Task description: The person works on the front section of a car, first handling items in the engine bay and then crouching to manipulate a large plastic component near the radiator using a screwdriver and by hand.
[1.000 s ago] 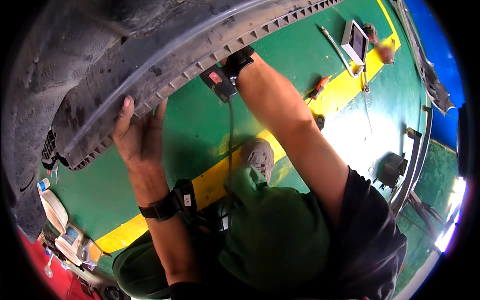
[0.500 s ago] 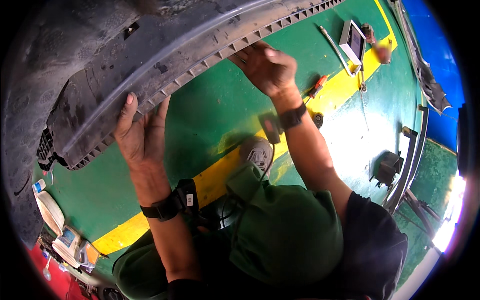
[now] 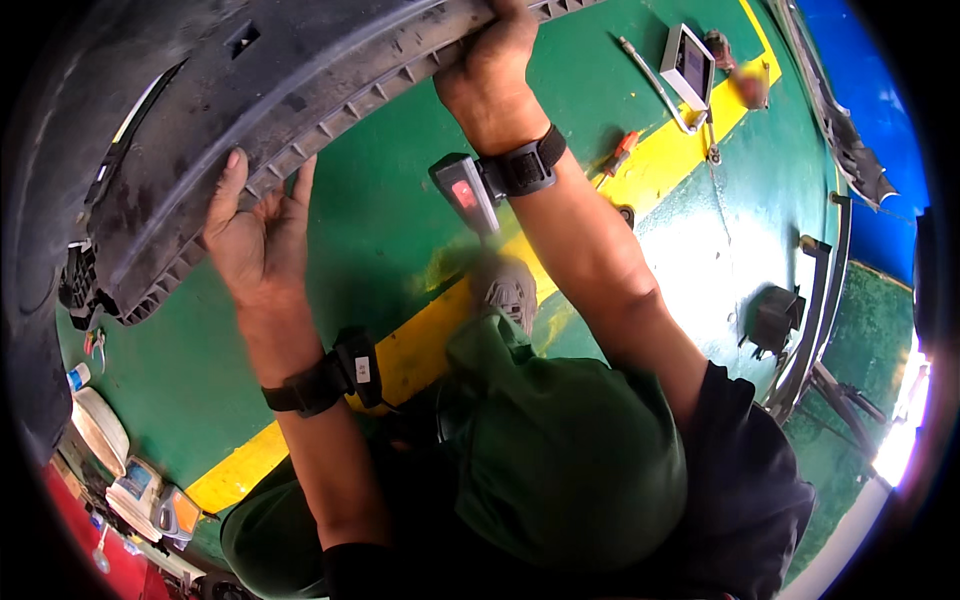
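A long black plastic car panel with a notched, ribbed edge slants across the upper left, scuffed and dusty. My left hand grips its lower edge, the thumb on the near face and the fingers tucked behind. Farther along the same edge, my right hand is closed over the rim, its fingertips partly hidden at the top of the view. Black straps with small box-shaped devices circle both of my wrists. Beside the panel at far left lies a larger dark, curved car part, with a bright slit between the two.
On the green floor with its yellow stripe, a screwdriver, a long-handled wrench and a white-framed box lie at the upper right. A black block-shaped part sits near metal rails. Bottles and containers stand lower left.
My right hand has moved up and left and closed over the panel's edge; its fingers were loosely spread there before. The panel and my left hand have shifted slightly left and up in view.
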The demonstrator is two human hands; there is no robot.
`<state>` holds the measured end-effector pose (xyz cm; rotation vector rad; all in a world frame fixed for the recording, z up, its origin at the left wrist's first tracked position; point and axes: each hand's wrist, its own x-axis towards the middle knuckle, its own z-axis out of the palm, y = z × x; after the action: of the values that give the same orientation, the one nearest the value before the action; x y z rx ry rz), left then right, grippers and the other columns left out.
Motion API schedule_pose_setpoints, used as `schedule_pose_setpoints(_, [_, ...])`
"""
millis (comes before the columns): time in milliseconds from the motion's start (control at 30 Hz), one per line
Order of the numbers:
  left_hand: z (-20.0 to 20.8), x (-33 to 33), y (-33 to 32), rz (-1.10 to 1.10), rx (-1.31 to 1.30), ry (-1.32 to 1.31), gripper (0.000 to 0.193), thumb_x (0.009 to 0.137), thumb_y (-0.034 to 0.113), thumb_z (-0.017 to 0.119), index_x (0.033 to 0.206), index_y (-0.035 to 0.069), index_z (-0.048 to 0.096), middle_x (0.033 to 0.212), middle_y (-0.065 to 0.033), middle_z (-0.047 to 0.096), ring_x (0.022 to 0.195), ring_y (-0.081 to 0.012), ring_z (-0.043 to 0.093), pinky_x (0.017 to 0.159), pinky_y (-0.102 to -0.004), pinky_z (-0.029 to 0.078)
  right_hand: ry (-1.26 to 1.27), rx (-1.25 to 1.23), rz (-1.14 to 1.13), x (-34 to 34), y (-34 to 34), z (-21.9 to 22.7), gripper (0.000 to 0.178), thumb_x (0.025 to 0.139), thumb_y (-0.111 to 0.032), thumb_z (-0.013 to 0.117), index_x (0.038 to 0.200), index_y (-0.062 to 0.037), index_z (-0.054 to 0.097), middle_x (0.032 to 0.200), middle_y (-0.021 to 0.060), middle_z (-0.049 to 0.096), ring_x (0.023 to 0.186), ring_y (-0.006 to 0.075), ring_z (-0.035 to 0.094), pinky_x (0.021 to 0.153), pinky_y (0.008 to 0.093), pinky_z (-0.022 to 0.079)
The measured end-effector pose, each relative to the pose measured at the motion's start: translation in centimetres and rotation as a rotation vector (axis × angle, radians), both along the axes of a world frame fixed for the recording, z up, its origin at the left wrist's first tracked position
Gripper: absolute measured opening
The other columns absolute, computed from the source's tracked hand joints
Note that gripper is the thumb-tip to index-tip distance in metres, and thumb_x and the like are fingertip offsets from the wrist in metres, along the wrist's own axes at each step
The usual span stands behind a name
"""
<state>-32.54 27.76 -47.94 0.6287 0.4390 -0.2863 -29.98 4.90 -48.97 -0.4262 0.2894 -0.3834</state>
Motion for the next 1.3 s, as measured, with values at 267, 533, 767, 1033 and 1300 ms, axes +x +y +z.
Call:
schedule_pose_setpoints(267, [-0.3, -0.1, 0.2, -0.095, -0.151, -0.049, 0.033, 0.089, 0.005, 0.064, 0.118, -0.006, 0.054, 0.12, -0.0196, 0.062, 0.113, -0.0303, 0.059, 0.103, -0.0472, 0.046, 0.215, -0.26, 0.093, -3.5, 2.5, -0.9, 0.048, 0.092, -0.051, 0.053, 0.115, -0.0095, 0.058, 0.112, 0.0087, 0.063, 0.107, 0.0262, 0.057, 0.096, 0.0489, 0.04])
schedule_pose_setpoints(533, [0.0, 0.3, -0.1, -0.113, -0.047, -0.041, 0.039, 0.097, 0.018, 0.055, 0.127, -0.005, 0.049, 0.128, -0.0196, 0.057, 0.117, -0.0295, 0.057, 0.102, -0.0441, 0.046, 0.253, 0.173, -0.101, -0.3, 8.0, 0.8, 0.049, 0.083, -0.034, 0.073, 0.103, 0.0099, 0.062, 0.1, 0.0182, 0.068, 0.083, 0.0258, 0.065, 0.081, 0.0366, 0.052])
schedule_pose_setpoints(767, [-3.2, -0.5, 3.7, -0.198, -0.255, -0.279, 0.059, 0.094, 0.036, 0.058, 0.136, -0.003, 0.043, 0.133, -0.0198, 0.054, 0.125, -0.0337, 0.048, 0.111, -0.0477, 0.033, 0.313, 0.092, -0.118, -1.5, 7.0, 1.6, 0.046, 0.084, -0.025, 0.073, 0.108, 0.012, 0.059, 0.101, 0.0208, 0.067, 0.086, 0.028, 0.066, 0.083, 0.0354, 0.053])
schedule_pose_setpoints(1033, [-2.5, -0.3, 14.7, 0.351, -0.147, -0.091, 0.095, 0.069, 0.025, 0.082, 0.142, -0.008, 0.03, 0.143, -0.0253, 0.038, 0.134, -0.0406, 0.035, 0.112, -0.0551, 0.026, 0.419, 0.051, -0.085, -1.5, 7.1, 2.0, 0.053, 0.084, -0.026, 0.074, 0.112, 0.0146, 0.055, 0.102, 0.0211, 0.066, 0.089, 0.0265, 0.066, 0.086, 0.0345, 0.053])
schedule_pose_setpoints(1300, [-2.6, 2.0, 19.6, 0.454, 0.07, 0.185, 0.076, 0.084, 0.03, 0.066, 0.14, -0.009, 0.033, 0.147, -0.0238, 0.036, 0.137, -0.0367, 0.033, 0.114, -0.0518, 0.026, 0.411, 0.062, -0.022, -2.0, 5.8, 1.7, 0.054, 0.083, -0.025, 0.075, 0.112, 0.0148, 0.054, 0.103, 0.0201, 0.066, 0.091, 0.0263, 0.065, 0.086, 0.0339, 0.052])
